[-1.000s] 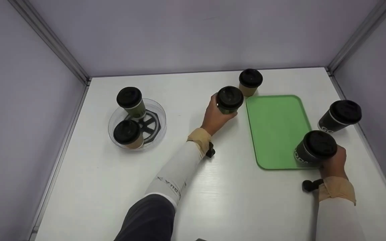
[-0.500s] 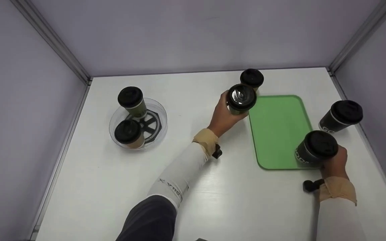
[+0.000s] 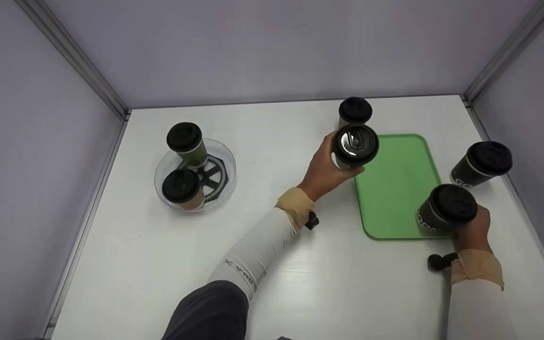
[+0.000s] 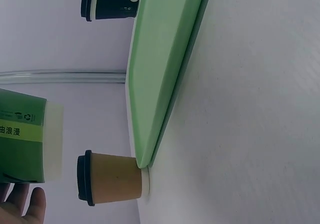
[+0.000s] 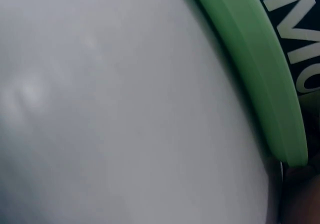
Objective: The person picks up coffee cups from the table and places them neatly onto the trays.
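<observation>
Currently, I see the left hand (image 3: 325, 172) curled round the green cup (image 3: 356, 145), holding it upright and raised near the far left corner of the tray (image 3: 390, 189); the right hand (image 3: 476, 231), fingers mostly hidden, grips the dark cup (image 3: 446, 208) at the near right corner.
</observation>
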### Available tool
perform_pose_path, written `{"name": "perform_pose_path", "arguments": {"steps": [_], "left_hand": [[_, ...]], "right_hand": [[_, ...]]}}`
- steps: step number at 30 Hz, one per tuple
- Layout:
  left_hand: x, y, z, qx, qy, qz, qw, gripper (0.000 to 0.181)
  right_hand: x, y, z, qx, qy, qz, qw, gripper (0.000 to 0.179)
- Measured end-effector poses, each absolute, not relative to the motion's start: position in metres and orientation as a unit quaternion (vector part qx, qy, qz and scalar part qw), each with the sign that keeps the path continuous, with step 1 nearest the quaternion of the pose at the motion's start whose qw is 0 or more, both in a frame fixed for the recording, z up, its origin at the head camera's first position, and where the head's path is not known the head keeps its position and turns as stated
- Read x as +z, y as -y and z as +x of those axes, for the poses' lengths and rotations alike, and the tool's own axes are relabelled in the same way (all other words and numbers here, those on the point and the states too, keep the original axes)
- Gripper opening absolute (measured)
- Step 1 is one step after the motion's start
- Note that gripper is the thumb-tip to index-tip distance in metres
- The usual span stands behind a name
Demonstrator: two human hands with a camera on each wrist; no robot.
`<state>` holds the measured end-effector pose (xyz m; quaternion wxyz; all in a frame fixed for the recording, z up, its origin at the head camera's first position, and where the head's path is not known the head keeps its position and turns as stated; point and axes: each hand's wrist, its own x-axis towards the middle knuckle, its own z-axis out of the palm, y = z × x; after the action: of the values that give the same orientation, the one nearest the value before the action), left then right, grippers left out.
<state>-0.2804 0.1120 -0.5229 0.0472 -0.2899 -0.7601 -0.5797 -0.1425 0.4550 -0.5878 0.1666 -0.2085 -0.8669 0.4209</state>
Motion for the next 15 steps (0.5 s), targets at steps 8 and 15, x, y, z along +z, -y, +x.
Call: {"name": "perform_pose_path", "arguments": {"steps": [8, 15], "left_hand": [[-0.524, -0.116, -0.272, -0.582, 0.758, -0.294, 0.028, 0.092], [-0.525, -0.121, -0.266, -0.575, 0.755, -0.314, 0.026, 0.095]], "right_hand": [[-0.587, -0.453, -0.145, 0.405, 0.870, -0.215, 0.181, 0.009], [-0.585, -0.451, -0.145, 0.522, 0.791, -0.281, 0.150, 0.032]]}}
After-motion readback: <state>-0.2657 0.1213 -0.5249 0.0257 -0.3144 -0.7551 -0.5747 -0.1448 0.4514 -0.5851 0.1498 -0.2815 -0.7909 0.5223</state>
